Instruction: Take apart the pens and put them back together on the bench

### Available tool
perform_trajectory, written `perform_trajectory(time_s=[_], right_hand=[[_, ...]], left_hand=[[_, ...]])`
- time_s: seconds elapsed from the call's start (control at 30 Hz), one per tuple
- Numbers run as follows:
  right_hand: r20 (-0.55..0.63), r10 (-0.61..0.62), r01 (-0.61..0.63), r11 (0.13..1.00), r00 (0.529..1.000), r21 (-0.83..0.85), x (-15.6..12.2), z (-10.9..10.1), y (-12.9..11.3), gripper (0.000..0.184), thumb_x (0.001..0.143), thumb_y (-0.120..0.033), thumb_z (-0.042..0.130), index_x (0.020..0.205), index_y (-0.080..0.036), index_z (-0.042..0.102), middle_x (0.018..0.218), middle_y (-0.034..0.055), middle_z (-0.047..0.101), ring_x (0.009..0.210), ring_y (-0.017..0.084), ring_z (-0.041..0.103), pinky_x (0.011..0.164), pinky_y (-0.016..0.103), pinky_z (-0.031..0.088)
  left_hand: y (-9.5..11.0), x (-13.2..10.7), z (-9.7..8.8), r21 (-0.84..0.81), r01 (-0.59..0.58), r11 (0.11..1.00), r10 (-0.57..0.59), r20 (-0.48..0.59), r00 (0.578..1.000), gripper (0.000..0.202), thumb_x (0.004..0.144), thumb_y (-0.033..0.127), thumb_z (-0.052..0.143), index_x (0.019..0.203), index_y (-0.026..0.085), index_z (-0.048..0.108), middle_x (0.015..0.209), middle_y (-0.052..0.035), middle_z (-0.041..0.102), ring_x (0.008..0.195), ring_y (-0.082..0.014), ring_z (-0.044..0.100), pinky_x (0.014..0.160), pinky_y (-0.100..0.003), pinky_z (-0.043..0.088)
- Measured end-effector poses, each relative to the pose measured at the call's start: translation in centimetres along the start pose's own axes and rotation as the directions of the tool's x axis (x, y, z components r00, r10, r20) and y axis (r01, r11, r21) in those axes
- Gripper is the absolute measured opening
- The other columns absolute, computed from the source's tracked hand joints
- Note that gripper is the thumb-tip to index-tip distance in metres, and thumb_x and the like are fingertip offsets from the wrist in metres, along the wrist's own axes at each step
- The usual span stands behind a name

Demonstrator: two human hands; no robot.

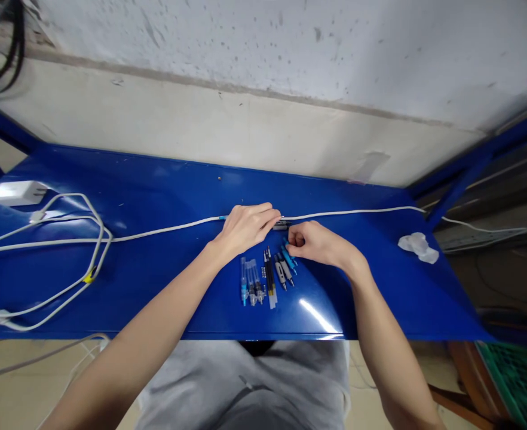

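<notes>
My left hand (251, 227) reaches over the white cable, its fingers together and bent down over slim pens (282, 225) whose ends stick out at its right. What its fingertips hold is hidden. My right hand (319, 243) has its fingers curled in a pinch at the blue pen grips (287, 255); the small thing inside the pinch does not show. Below lie grey pen grips (280, 272), dark ink refills (270, 278) and clear pen barrels (252, 280) with blue and dark ends, side by side. Tiny springs (264, 272) lie between the barrels and refills.
The white cable (169, 230) runs across the blue shelf (156, 179), looping at the left near a white adapter (18, 193). A crumpled clear plastic piece (419, 246) lies at the right. A wall (245, 125) stands behind; blue posts (465, 185) flank the shelf.
</notes>
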State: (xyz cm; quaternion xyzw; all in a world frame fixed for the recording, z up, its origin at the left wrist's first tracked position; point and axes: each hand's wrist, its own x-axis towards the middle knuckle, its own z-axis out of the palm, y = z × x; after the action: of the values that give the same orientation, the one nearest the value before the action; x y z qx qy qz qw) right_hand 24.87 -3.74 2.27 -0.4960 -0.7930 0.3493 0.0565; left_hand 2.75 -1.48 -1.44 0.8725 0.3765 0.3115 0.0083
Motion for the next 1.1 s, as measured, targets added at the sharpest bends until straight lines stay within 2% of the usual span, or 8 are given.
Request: perform_trajectory(time_s=[0.17,0.3,0.47,0.67,0.8,0.97,1.03,1.1], right_hand=[[-0.018,-0.027,0.028,0.999,0.999,0.019,0.4,0.5,-0.2,0.018,0.077,-0.015,0.065,0.068,-0.021,0.051,0.060,-0.0047,0.054,0.054,0.010,0.041,0.055,0.027,0.030],[-0.077,-0.012,0.017,0.998,0.997,0.063,0.7,0.9,0.0,0.011,0.078,-0.018,0.065,0.078,-0.021,0.055,0.063,-0.0054,0.054,0.055,0.010,0.040,0.056,0.027,0.032],[-0.064,-0.033,0.045,0.980,0.997,0.192,0.7,0.2,0.5,0.011,0.073,-0.018,0.065,0.074,-0.020,0.055,0.058,-0.0077,0.048,0.054,0.009,0.037,0.054,0.026,0.028],[-0.256,-0.048,0.164,0.876,0.966,0.454,0.6,-1.0,1.0,0.006,0.074,-0.019,0.064,0.075,-0.018,0.058,0.066,-0.0051,0.052,0.060,0.009,0.042,0.058,0.026,0.034],[-0.240,-0.090,0.215,0.798,0.966,0.563,1.1,-0.5,1.3,0.007,0.075,-0.019,0.066,0.076,-0.018,0.059,0.069,-0.0044,0.056,0.060,0.008,0.047,0.059,0.024,0.036],[-0.172,-0.113,0.198,0.752,0.978,0.629,1.4,0.1,1.6,0.008,0.075,-0.019,0.067,0.079,-0.018,0.061,0.068,-0.0008,0.068,0.061,0.011,0.057,0.062,0.025,0.041],[-0.212,-0.104,0.217,0.745,0.972,0.631,1.6,0.1,1.7,0.009,0.074,-0.019,0.069,0.079,-0.019,0.061,0.063,-0.0028,0.065,0.057,0.010,0.054,0.060,0.025,0.039],[-0.304,-0.082,0.258,0.755,0.949,0.602,1.7,0.1,1.8,0.009,0.075,-0.021,0.071,0.079,-0.018,0.065,0.065,-0.0036,0.062,0.059,0.010,0.051,0.061,0.025,0.039]], left_hand=[[0.1,-0.1,0.0,0.030,-0.021,0.999,0.021,-0.006,1.000,0.033,0.109,0.035,0.047,0.098,0.022,0.076,0.083,-0.0010,0.073,0.071,-0.0143,0.069,0.052,-0.029,0.032],[0.1,-0.1,0.0,0.042,-0.037,0.998,0.037,-0.009,0.999,0.029,0.107,0.033,0.051,0.097,0.023,0.076,0.083,0.0003,0.073,0.070,-0.0140,0.069,0.051,-0.029,0.031],[0.1,-0.1,0.1,0.037,-0.055,0.998,0.055,-0.012,0.998,0.031,0.108,0.033,0.049,0.097,0.023,0.076,0.083,-0.0004,0.073,0.071,-0.0138,0.069,0.052,-0.028,0.032],[0.0,0.0,0.4,0.026,-0.065,0.998,0.066,-0.040,0.997,0.027,0.107,0.032,0.052,0.100,0.022,0.076,0.083,0.0001,0.074,0.069,-0.0131,0.069,0.052,-0.028,0.035],[-0.3,-0.1,0.4,0.046,-0.058,0.997,0.061,-0.068,0.996,0.026,0.106,0.030,0.053,0.100,0.020,0.076,0.083,-0.0002,0.074,0.069,-0.0128,0.069,0.052,-0.027,0.037],[-0.3,-0.2,0.5,0.030,-0.069,0.997,0.072,-0.094,0.993,0.027,0.108,0.029,0.051,0.101,0.019,0.076,0.082,-0.0007,0.072,0.068,-0.0120,0.067,0.054,-0.025,0.041],[-0.2,-0.2,0.5,0.029,-0.092,0.995,0.095,-0.096,0.991,0.028,0.108,0.028,0.050,0.103,0.018,0.076,0.082,-0.0016,0.070,0.067,-0.0116,0.066,0.055,-0.024,0.043],[-0.2,-0.2,0.5,0.030,-0.100,0.995,0.103,-0.108,0.989,0.028,0.108,0.027,0.050,0.103,0.017,0.075,0.083,-0.0024,0.070,0.067,-0.0114,0.065,0.057,-0.024,0.045]])
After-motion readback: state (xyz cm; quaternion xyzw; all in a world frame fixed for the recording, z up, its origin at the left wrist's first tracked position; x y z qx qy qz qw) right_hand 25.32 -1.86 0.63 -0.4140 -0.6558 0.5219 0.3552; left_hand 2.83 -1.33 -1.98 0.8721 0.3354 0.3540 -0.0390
